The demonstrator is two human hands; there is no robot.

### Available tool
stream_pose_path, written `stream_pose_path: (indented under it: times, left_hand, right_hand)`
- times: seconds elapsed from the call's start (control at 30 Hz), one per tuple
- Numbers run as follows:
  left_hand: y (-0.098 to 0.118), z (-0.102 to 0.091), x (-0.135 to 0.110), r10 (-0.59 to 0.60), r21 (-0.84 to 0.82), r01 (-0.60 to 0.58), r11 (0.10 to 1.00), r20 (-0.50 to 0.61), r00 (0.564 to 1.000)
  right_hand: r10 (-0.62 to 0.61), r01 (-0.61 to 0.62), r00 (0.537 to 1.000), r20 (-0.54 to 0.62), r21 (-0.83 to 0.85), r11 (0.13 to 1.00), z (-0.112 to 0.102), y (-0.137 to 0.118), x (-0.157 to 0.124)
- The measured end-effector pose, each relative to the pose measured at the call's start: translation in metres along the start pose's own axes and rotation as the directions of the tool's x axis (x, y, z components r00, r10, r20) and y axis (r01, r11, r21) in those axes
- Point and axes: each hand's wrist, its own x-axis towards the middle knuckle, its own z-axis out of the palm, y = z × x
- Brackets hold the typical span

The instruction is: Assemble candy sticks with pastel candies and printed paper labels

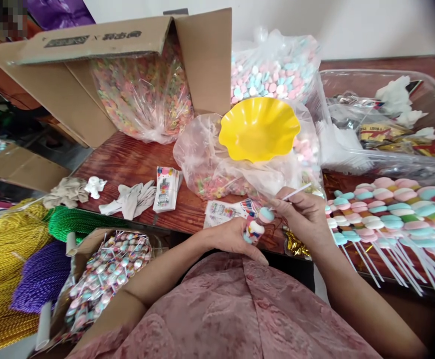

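My right hand pinches the white stick of a candy skewer, which has a pale blue and pink candy at its lower end. My left hand is closed around a small printed plastic bag, with white and coloured candy showing in it. The skewer's candy is right at the top of this bag; whether both belong to one skewer I cannot make out. Beside my left hand lie flat printed bags. On the right, a pile of candy skewers rests with its sticks towards me.
A yellow wavy bowl sits on plastic bags of candy. Behind stand a cardboard box and a clear bin. Left lie a stack of printed bags, gloves, a box of wrapped candy skewers and coloured cords.
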Motion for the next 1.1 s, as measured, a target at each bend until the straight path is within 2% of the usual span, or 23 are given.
stream_pose_path:
  times: [0.07,0.13,0.27,0.4,0.47,0.53,0.6,0.67,0.7,0.77,0.83,0.9,1.0,1.1]
  left_hand:
    - [0.0,-0.002,-0.002,-0.034,-0.055,0.034,0.998,0.017,0.999]
    - [0.0,-0.002,-0.004,-0.075,-0.144,0.071,0.987,-0.022,0.997]
    - [-0.001,-0.003,-0.003,-0.126,-0.242,0.096,0.965,-0.113,0.986]
    - [-0.006,-0.008,-0.002,-0.106,-0.161,0.089,0.983,-0.102,0.989]
    - [-0.009,-0.012,-0.003,-0.035,-0.077,0.022,0.997,-0.163,0.986]
    - [-0.011,-0.014,-0.006,0.034,0.017,-0.031,0.999,-0.215,0.976]
    - [-0.013,-0.014,-0.008,0.051,0.101,-0.026,0.995,-0.253,0.966]
    - [-0.016,-0.011,-0.008,0.049,0.175,0.005,0.985,-0.307,0.951]
    - [-0.017,-0.009,-0.007,0.059,0.207,0.013,0.978,-0.339,0.939]
    - [-0.02,-0.005,-0.007,0.09,0.23,0.005,0.973,-0.4,0.912]
    - [-0.022,-0.003,-0.008,0.122,0.242,-0.006,0.97,-0.47,0.874]
    - [-0.022,-0.002,-0.01,0.158,0.301,0.015,0.953,-0.539,0.827]
    - [-0.023,0.0,-0.014,0.214,0.448,0.082,0.89,-0.57,0.793]
    - [-0.023,0.002,-0.016,0.239,0.534,0.145,0.833,-0.583,0.776]
  right_hand:
    - [0.013,-0.017,0.994,0.109,0.041,0.999,-0.002,-0.001,0.005]
    - [0.024,-0.037,0.986,0.165,0.074,0.997,0.0,0.001,0.007]
    - [0.026,-0.034,0.989,0.149,0.056,0.998,0.015,0.01,0.0]
    - [-0.003,0.012,0.987,0.164,-0.054,0.998,0.022,0.015,-0.008]
    - [-0.011,0.025,0.991,0.13,-0.103,0.994,0.016,0.014,-0.008]
    - [-0.022,0.029,0.999,0.045,-0.164,0.986,0.008,0.011,-0.005]
    - [-0.076,0.068,0.997,-0.019,-0.268,0.961,0.004,0.009,-0.002]
    - [-0.135,0.123,0.991,-0.007,-0.356,0.926,0.005,0.006,-0.001]
    - [-0.127,0.124,0.992,0.014,-0.356,0.926,0.008,0.006,-0.001]
    - [-0.039,0.046,0.999,0.031,-0.262,0.964,0.013,0.007,-0.002]
    - [0.084,-0.084,0.996,-0.01,-0.104,0.991,0.017,0.011,-0.004]
    - [0.17,-0.167,0.98,-0.105,0.034,0.985,0.019,0.016,-0.007]
    - [0.191,-0.165,0.94,-0.281,0.114,0.98,0.019,0.024,-0.01]
    - [0.128,-0.099,0.896,-0.425,0.09,0.991,0.021,0.026,-0.012]
